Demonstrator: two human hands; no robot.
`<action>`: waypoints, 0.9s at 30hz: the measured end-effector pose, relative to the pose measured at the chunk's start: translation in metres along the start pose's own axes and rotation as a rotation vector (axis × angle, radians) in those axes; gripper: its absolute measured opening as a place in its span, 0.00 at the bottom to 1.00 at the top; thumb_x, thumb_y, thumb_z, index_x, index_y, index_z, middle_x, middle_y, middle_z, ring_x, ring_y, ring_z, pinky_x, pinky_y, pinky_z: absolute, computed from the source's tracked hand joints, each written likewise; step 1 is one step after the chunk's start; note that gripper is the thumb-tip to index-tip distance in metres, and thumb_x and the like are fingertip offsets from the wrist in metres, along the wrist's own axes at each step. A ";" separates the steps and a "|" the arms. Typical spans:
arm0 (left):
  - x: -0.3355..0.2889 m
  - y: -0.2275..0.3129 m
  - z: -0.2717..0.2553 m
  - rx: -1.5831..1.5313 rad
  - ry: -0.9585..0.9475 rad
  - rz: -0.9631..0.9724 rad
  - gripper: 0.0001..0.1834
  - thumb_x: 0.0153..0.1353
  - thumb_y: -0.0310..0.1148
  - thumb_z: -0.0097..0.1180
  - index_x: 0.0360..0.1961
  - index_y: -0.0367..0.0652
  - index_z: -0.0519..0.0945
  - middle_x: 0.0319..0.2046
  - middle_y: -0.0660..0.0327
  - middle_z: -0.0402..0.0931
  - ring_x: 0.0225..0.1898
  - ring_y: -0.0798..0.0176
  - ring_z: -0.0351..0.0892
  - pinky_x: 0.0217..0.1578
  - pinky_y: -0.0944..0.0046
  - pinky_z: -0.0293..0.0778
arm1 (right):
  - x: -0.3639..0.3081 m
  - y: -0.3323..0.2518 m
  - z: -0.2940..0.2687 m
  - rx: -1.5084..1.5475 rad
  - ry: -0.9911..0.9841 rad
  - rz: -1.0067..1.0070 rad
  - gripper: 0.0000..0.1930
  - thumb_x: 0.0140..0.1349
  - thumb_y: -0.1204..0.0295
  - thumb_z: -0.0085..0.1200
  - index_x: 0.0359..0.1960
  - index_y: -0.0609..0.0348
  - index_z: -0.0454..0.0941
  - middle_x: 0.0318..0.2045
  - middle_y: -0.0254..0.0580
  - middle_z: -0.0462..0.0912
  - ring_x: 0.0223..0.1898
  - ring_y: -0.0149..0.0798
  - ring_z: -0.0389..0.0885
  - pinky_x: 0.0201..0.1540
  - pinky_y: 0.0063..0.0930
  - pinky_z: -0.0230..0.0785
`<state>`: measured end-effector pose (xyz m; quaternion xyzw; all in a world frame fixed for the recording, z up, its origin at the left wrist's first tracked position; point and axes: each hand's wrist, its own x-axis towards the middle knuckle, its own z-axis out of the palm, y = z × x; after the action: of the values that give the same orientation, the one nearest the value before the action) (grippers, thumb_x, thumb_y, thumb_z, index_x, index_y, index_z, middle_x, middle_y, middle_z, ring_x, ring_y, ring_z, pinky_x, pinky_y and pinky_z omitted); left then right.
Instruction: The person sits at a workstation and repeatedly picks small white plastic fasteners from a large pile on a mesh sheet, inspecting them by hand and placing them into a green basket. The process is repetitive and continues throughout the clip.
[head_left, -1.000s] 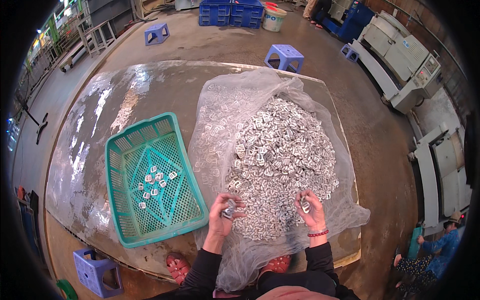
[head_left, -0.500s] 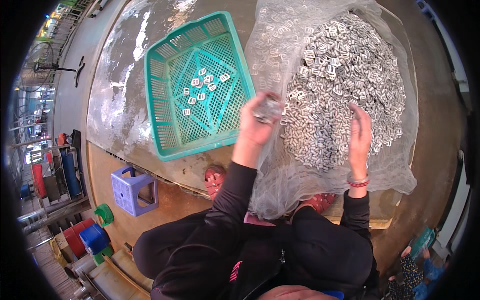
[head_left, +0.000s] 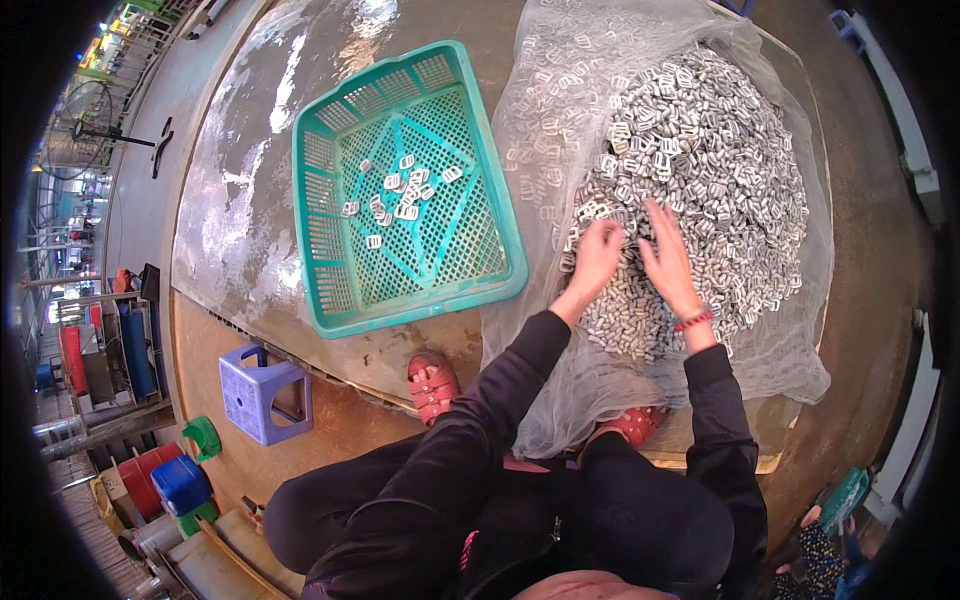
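A large heap of small silver metal buckles (head_left: 735,150) lies on a white mesh net (head_left: 560,370). My left hand (head_left: 594,262) is at the heap's left side, its fingers curled together against the pieces; what they hold, if anything, is hidden. Close by on the right, my right hand (head_left: 668,262) rests over the heap with fingers stretched and thumb apart, and no piece shows in it. To the left stands a green plastic basket (head_left: 415,318) with several loose buckles (head_left: 408,190) scattered on its perforated floor.
Under basket and net is a wet, low platform (head_left: 235,220). My red sandals (head_left: 432,388) are at its front edge. A purple plastic stool (head_left: 262,393) stands at left, near blue and red containers (head_left: 184,480). Another person's patterned sleeve (head_left: 820,552) shows at lower right.
My left hand has moved right, from beside the basket to the heap, and the clump of metal pieces it held no longer shows. The basket has more buckles. My right hand has shifted left.
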<state>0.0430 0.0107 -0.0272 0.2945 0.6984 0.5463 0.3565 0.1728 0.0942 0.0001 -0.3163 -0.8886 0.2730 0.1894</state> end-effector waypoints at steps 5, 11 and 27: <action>0.076 -0.044 -0.019 0.215 0.559 0.259 0.17 0.61 0.31 0.48 0.48 0.29 0.70 0.45 0.39 0.73 0.49 0.41 0.72 0.51 0.49 0.65 | 0.029 0.002 0.021 -0.308 -0.055 -0.217 0.32 0.59 0.68 0.54 0.67 0.47 0.59 0.69 0.37 0.54 0.71 0.50 0.46 0.69 0.54 0.45; 0.121 -0.012 -0.036 0.186 0.692 0.126 0.24 0.65 0.35 0.42 0.54 0.23 0.67 0.54 0.32 0.66 0.57 0.34 0.64 0.59 0.48 0.58 | 0.017 0.007 0.030 -0.339 -0.203 -0.072 0.24 0.61 0.63 0.53 0.60 0.47 0.68 0.68 0.36 0.56 0.71 0.49 0.46 0.69 0.55 0.40; -0.060 -0.041 0.048 0.546 0.262 0.236 0.25 0.63 0.36 0.49 0.59 0.35 0.65 0.56 0.46 0.65 0.59 0.42 0.60 0.60 0.45 0.56 | -0.067 -0.009 0.013 -0.360 -0.109 0.180 0.18 0.57 0.75 0.52 0.52 0.56 0.71 0.45 0.46 0.75 0.52 0.50 0.70 0.51 0.47 0.64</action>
<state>0.1157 -0.0198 -0.0637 0.3853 0.8201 0.4097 0.1054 0.2112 0.0388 -0.0159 -0.4079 -0.9001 0.1424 0.0561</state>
